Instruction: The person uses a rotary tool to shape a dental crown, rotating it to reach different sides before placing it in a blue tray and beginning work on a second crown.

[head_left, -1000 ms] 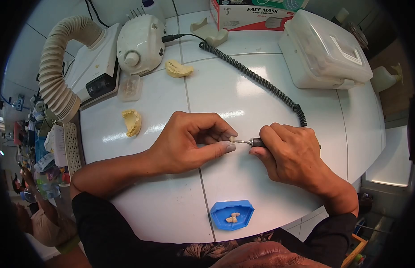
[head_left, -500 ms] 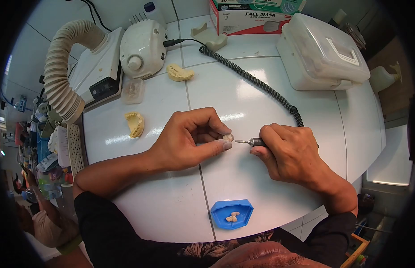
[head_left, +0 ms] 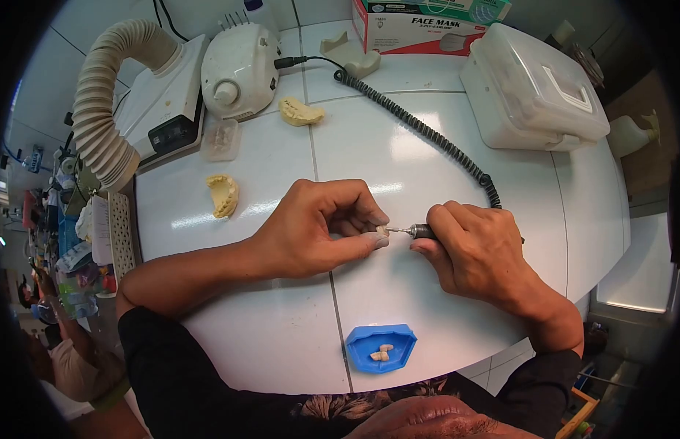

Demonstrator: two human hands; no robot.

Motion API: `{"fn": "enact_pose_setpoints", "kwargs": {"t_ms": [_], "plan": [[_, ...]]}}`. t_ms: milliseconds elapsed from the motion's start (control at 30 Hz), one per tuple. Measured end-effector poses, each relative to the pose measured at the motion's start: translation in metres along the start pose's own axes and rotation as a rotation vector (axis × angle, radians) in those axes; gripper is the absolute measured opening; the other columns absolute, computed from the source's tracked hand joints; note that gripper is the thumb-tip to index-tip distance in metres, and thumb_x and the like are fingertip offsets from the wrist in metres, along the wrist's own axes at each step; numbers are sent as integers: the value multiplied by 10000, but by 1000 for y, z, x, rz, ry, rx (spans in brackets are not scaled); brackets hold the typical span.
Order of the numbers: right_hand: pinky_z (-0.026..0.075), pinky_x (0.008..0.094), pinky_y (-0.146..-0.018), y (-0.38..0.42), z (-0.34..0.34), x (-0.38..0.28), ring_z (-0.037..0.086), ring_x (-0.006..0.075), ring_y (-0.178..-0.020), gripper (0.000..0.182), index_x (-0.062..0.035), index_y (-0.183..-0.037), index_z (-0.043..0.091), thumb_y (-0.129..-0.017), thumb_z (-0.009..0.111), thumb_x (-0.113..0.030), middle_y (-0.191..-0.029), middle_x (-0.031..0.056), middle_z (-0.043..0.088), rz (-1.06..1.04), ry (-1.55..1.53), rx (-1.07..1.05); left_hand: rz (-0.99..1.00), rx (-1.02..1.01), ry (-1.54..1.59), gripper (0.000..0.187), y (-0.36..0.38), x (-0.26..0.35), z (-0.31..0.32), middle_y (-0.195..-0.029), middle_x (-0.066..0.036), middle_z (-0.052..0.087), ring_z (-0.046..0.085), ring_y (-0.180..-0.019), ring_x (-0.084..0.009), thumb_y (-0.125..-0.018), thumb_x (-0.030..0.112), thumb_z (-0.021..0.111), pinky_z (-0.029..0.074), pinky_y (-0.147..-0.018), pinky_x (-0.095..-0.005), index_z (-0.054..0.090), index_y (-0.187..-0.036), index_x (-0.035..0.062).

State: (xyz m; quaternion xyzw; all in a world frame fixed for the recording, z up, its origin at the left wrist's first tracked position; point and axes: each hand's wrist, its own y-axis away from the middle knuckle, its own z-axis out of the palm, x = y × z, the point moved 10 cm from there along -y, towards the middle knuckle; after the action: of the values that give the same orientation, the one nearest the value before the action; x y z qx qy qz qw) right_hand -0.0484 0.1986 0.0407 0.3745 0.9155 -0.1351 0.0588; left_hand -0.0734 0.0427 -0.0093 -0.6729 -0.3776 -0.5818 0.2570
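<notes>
Between the thumb and index finger of my left hand [head_left: 321, 223] is a small whitish dental crown [head_left: 382, 230], partly hidden by the fingertips. My right hand [head_left: 473, 245] is wrapped round a dark rotary handpiece [head_left: 423, 231], whose thin metal bur points left and appears to touch the crown. A black coiled cord [head_left: 416, 126] runs from behind my right hand up to the white control box [head_left: 239, 69]. Nearer my body, a blue tray [head_left: 360, 360] holds several small tooth-coloured pieces [head_left: 382, 353].
Yellowish dental casts [head_left: 223, 196] lie left and behind my hands. A hose-fitted dust collector [head_left: 109, 88] and a small clear box [head_left: 221, 140] stand at the left. Behind are a mask box [head_left: 427, 33] and a lidded white case [head_left: 537, 88]. Another person [head_left: 73, 358] is at far left.
My left hand has turned slightly and brought the crown against the bur tip; a small gap showed between them before. My right hand has barely moved. The whole view has shifted slightly.
</notes>
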Motion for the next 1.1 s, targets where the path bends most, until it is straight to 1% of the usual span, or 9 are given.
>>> {"fn": "enact_pose_setpoints", "kwargs": {"t_ms": [100,200,700,1100], "plan": [[474,382,-468,-1,0,-1,691,250,-585,383,-75,-872,589,-1010,790,-369,-717,68,618,-5,5,-10,-56,-8,25,220,0,0,1,-1056,-81,790,758,-976,-103,-948,29,845,641,-878,-251,748,-1138,-26],[471,379,-468,-1,0,-1,687,245,-581,380,-75,-875,596,-1009,791,-372,-717,65,616,-12,8,-11,-56,0,28,222,0,-1,1,-1042,-71,789,755,-962,-98,-948,27,839,638,-873,-247,751,-1145,-27],[467,387,-467,0,0,1,675,249,-566,396,-76,-870,585,-1009,789,-386,-709,63,612,-5,-6,-2,-69,-27,32,223,0,0,3,-1057,-98,800,774,-991,-128,-966,33,805,645,-892,-262,738,-1162,-48],[472,379,-467,1,1,0,677,246,-568,390,-78,-869,599,-1005,793,-388,-710,62,616,-15,8,-8,-5,-36,-46,224,0,4,4,-1030,-98,812,779,-959,-125,-970,47,805,646,-861,-262,742,-1161,-52]]}}
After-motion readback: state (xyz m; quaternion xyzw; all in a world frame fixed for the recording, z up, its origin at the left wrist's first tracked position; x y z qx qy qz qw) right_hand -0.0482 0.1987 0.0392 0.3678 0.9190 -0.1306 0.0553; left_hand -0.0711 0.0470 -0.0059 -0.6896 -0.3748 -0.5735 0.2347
